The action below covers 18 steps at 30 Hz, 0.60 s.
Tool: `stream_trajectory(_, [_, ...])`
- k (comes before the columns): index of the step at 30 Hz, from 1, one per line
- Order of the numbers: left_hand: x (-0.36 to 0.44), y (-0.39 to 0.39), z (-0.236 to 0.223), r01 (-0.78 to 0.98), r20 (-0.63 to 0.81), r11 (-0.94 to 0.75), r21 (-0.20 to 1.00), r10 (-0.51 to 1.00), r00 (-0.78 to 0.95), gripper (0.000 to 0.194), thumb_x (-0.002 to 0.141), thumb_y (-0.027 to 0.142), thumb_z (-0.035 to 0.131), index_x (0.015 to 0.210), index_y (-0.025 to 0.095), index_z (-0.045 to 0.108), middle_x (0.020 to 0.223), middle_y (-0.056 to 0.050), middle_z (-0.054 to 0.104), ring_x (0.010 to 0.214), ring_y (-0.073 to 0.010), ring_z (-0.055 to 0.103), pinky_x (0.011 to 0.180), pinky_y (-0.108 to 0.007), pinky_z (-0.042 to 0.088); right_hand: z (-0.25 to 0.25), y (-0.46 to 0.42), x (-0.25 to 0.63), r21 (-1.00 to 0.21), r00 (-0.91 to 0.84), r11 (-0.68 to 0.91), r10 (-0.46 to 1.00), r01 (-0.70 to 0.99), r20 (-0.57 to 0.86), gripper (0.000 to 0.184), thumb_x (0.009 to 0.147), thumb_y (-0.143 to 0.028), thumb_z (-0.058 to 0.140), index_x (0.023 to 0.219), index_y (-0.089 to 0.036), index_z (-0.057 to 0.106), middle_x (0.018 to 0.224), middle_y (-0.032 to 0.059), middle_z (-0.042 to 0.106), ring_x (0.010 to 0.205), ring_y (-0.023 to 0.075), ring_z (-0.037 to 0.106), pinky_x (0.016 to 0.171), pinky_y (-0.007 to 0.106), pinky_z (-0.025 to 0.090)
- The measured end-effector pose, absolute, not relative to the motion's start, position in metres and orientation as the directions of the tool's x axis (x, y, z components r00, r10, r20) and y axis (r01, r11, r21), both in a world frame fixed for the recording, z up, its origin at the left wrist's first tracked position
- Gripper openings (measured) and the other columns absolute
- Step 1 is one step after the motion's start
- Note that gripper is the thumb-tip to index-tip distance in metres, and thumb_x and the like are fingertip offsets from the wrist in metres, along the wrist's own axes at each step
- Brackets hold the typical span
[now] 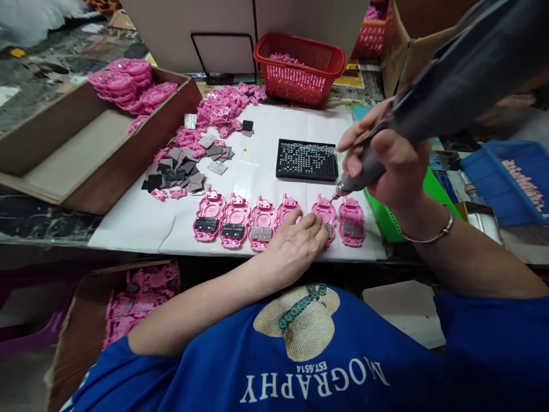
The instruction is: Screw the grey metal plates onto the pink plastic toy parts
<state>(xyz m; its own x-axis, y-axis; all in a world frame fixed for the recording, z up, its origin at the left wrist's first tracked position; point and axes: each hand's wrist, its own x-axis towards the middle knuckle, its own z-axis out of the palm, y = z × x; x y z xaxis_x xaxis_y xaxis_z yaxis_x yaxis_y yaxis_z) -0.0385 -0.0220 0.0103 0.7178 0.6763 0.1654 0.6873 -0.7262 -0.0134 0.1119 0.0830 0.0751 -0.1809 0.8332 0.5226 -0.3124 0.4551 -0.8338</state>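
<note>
My right hand [397, 163] is wrapped round a grey electric screwdriver [450, 86], which slants down to the left. Its bit tip is at the upper part of a pink plastic casing [322, 207]. My left hand [298, 243] lies with bent, flattened fingers over that casing and the neighbouring casing [288, 205], partly covering both. Several such casings stand in a row along the table's front edge, including one at the right end [351, 212]. The visible lower parts carry black or grey plates [261, 233]. Beyond them sits a black screw tray [306, 176] filled with small screws.
A heap of small pink parts [221, 109] and loose dark plates [184, 169] lies left of the tray. Around them stand a wooden box [128, 166], a red basket [300, 86], a green basket [386, 220] and a blue bin [480, 171]. A carton [81, 320] holds pink parts below.
</note>
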Motion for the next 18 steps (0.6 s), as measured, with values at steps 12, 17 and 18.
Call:
stream_trajectory(12, [-0.034, -0.020, 0.021, 0.696, 0.254, -0.715, -0.065, 0.663, 0.704, 0.036, 0.100, 0.023, 0.046, 0.131, 0.008, 0.052, 0.145, -0.015, 0.051, 0.124, -0.0269, 0.051, 0.103, -0.043, 0.036, 0.085, 0.127, 0.120, -0.784, 0.019, 0.603, 0.794, -0.146, 0.607, 0.018, 0.077, -0.049, 0.073, 0.081, -0.034, 0.063, 0.073, -0.0052, 0.067, 0.048, 0.0130, 0.051, 0.043, 0.032, 0.039])
stream_trajectory(17, [-0.080, -0.041, 0.022, 0.786, 0.253, -0.605, -0.124, 0.747, 0.615, 0.037, 0.099, 0.030, 0.051, 0.127, 0.006, 0.058, 0.130, -0.014, 0.064, 0.120, -0.0275, 0.053, 0.102, -0.043, 0.037, 0.072, 0.154, 0.110, -0.736, 0.042, 0.657, 0.750, -0.165, 0.660, 0.024, 0.076, -0.053, 0.074, 0.075, -0.032, 0.064, 0.067, -0.0059, 0.067, 0.045, 0.0124, 0.053, 0.040, 0.031, 0.039])
stream_trajectory(18, [-0.084, -0.043, 0.020, 0.782, 0.229, -0.608, -0.134, 0.749, 0.622, 0.036, 0.098, 0.027, 0.051, 0.127, 0.006, 0.058, 0.127, -0.014, 0.065, 0.119, -0.0274, 0.054, 0.102, -0.044, 0.037, 0.070, 0.159, 0.109, -0.741, 0.045, 0.654, 0.754, -0.155, 0.656, 0.027, 0.074, -0.056, 0.074, 0.076, -0.031, 0.063, 0.066, -0.0061, 0.067, 0.044, 0.0120, 0.053, 0.040, 0.031, 0.039])
